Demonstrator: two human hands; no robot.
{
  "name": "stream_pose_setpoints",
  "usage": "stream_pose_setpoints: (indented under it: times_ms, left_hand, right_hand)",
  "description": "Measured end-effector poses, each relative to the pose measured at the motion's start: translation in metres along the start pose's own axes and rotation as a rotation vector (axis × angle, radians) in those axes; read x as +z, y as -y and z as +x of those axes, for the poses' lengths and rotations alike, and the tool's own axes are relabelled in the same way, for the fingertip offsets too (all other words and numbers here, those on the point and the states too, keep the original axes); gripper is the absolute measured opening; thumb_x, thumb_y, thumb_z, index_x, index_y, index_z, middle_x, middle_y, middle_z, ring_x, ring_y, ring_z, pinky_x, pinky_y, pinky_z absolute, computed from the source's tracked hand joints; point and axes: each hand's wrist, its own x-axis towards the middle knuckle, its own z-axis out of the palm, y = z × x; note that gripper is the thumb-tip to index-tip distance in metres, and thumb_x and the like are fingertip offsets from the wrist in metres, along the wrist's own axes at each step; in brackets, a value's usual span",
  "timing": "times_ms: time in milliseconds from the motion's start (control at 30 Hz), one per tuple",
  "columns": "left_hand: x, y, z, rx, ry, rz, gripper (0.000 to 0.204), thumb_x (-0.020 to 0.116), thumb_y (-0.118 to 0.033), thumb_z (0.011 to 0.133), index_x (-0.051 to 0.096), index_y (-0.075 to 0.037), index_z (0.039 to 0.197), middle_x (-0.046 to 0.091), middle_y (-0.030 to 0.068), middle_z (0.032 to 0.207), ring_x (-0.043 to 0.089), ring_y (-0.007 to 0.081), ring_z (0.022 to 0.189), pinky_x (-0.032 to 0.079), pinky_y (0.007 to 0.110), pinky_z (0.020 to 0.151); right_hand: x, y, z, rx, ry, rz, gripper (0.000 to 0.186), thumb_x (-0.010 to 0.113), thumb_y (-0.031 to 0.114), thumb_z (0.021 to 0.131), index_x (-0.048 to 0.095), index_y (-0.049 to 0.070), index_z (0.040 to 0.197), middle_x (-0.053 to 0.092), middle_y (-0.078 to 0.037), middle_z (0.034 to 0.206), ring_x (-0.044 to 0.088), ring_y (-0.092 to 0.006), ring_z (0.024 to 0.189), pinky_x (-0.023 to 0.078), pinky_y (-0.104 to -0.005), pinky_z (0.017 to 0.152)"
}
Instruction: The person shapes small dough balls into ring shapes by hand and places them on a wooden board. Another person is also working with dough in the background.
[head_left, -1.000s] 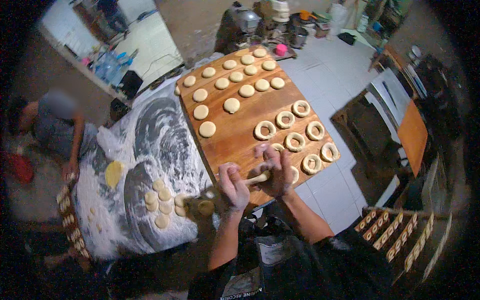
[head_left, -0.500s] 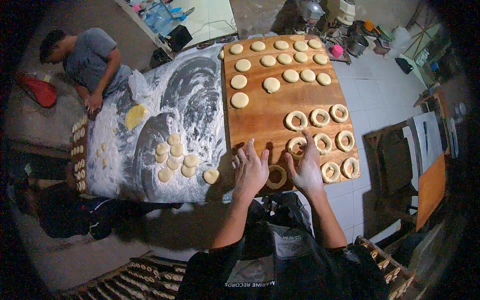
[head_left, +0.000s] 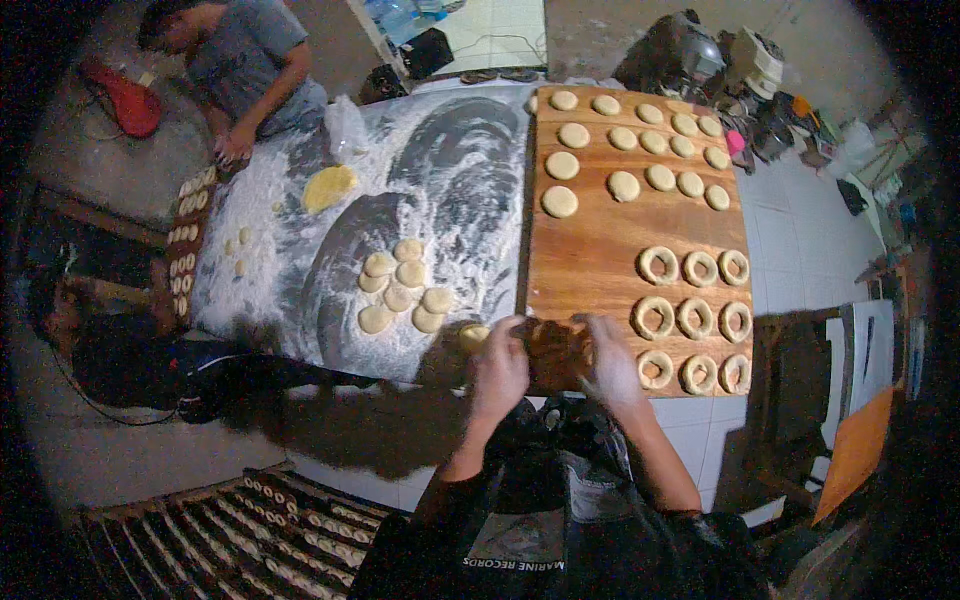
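Observation:
My left hand [head_left: 500, 368] is at the near left corner of the wooden board, fingers bent forward and seemingly holding nothing. Just beside it, a round dough disc [head_left: 474, 337] lies on the floured table and is partly covered by it. My right hand [head_left: 611, 364] hovers over the board's near edge, its fingers pointing forward and no dough visible in them. A dough ring [head_left: 643, 372] lies just right of that hand, in the nearest row of several rings. Between my hands there is shadowed wood of the board [head_left: 590, 235].
Several dough discs [head_left: 398, 299] lie clustered on the floured table [head_left: 330, 265], and others fill the board's far half. A yellow dough piece [head_left: 330, 188] and a plastic bag [head_left: 346, 128] lie farther off. A co-worker [head_left: 250, 75] stands far left. Trays of rings [head_left: 270, 540] are behind, lower left.
The dough ring that was between my hands now sits at the right, in the nearest row. My hands have come back toward the board's near edge. The whole view has shifted left.

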Motion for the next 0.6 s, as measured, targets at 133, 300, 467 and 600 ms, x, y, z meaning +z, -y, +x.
stream_pose_setpoints:
  times_ms: [133,300,467,600]
  left_hand:
    - [-0.061,0.064,-0.010,-0.004,-0.529,0.169,0.013,0.055,-0.010,0.093,0.056,-0.001,0.103,0.064,0.0218,0.095,0.062,0.0415,0.087,0.049,0.045,0.075]
    - [-0.086,0.093,-0.019,-0.058,-0.274,0.368,0.022,0.055,-0.015,0.093,0.053,0.003,0.105,0.063,0.0231,0.093,0.063,0.0403,0.090,0.050,0.043,0.075]
    - [-0.121,0.078,0.000,-0.159,-0.111,-0.545,0.029,0.061,-0.018,0.094,0.059,0.007,0.108,0.066,0.0071,0.087,0.063,0.0103,0.082,0.050,0.025,0.073]
    - [-0.158,0.073,0.020,-0.077,0.010,-0.534,0.028,0.069,-0.019,0.089,0.063,0.004,0.103,0.066,0.0043,0.087,0.061,0.0085,0.082,0.050,0.026,0.072]
  right_hand:
    - [0.091,0.040,0.067,-0.194,0.266,-0.184,0.025,0.060,0.015,0.084,0.061,0.003,0.106,0.064,-0.021,0.088,0.062,-0.0363,0.087,0.051,-0.0446,0.078]
    - [0.121,0.084,0.113,-0.318,0.504,-0.197,0.040,0.069,0.027,0.080,0.056,0.002,0.107,0.062,-0.022,0.085,0.062,-0.0348,0.082,0.049,-0.0409,0.072]
    - [0.092,0.122,0.115,0.016,0.640,0.652,0.042,0.067,0.003,0.085,0.042,0.006,0.117,0.063,-0.013,0.094,0.061,-0.0193,0.090,0.048,-0.0334,0.077]
    - [0.090,0.157,0.110,0.061,0.573,0.853,0.050,0.066,-0.007,0.083,0.038,0.007,0.121,0.060,-0.012,0.105,0.060,-0.0204,0.095,0.049,-0.0338,0.080]
